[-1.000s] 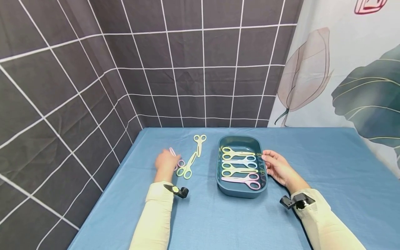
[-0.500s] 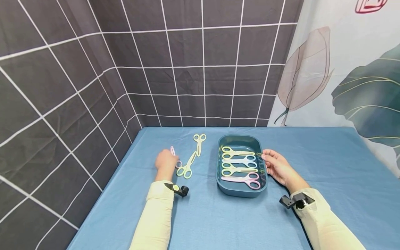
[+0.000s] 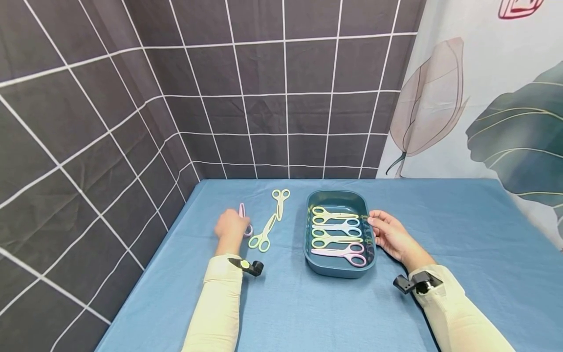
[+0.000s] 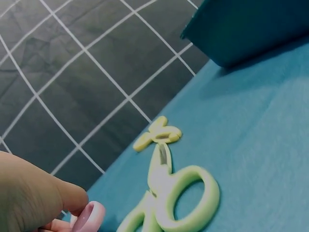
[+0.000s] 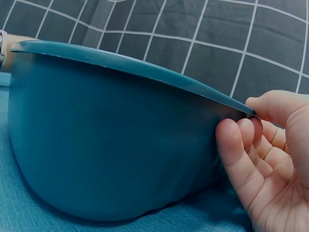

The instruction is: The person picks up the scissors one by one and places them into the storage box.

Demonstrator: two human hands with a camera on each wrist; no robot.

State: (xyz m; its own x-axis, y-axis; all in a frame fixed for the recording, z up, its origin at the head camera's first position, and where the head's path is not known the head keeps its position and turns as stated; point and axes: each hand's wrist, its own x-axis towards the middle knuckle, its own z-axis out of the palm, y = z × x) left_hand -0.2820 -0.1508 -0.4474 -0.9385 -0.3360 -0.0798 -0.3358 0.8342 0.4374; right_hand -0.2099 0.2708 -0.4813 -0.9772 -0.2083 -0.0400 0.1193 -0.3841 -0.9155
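My left hand [image 3: 231, 227] pinches a pair of pink scissors [image 3: 242, 210] on the left of the table, covering part of them. In the left wrist view, a pink handle loop [image 4: 91, 218] shows right at the fingertips. Just to the right lie green scissors [image 3: 262, 237], and beyond them yellow scissors [image 3: 280, 200]. My right hand [image 3: 390, 236] grips the right rim of a dark teal bin [image 3: 340, 273], thumb on top and fingers against the outer wall. Inside, in a column, are yellow scissors [image 3: 323, 218], blue scissors [image 3: 350, 225], yellow-green scissors [image 3: 323, 238] and pink scissors [image 3: 347, 252].
A blue cloth [image 3: 281, 303] covers the table. Dark tiled-pattern fabric [image 3: 264, 112] stands behind and along the left side. At the back right hangs a white curtain [image 3: 440, 112] with leaf prints.
The pink scissors at my left hand have turned a little and shifted left, away from the green pair, along with the hand. My right hand and the bin stay in place.
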